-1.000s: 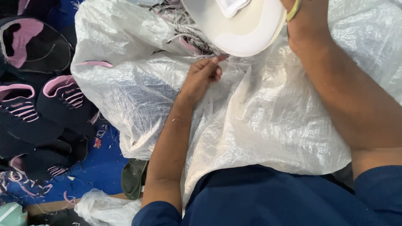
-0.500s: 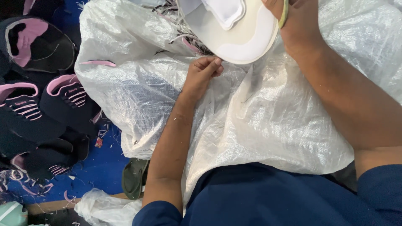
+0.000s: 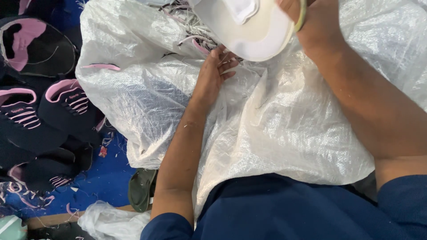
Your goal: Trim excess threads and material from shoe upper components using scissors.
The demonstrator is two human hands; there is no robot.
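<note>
The left arm rises bare from the lower middle of the frame to the upper centre, where the left hand (image 3: 215,73) lies palm down, fingers loosely spread. The right forearm slants from the right edge to the top, the right hand (image 3: 313,20) curled closed, partly cut off.

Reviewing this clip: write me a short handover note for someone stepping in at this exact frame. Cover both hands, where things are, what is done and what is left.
Right hand: grips a white curved shoe sole, raised over the lap.
Left hand: empty, fingers open, resting on the white woven plastic sack beside a tangle of pink and black thread scraps.
Around: the sack covers the lap; dark navy shoe uppers with pink lining are piled on the blue floor to the left.
Done: cannot tell from this frame.
Left: the sole in hand; the piled uppers have no soles showing.
</note>
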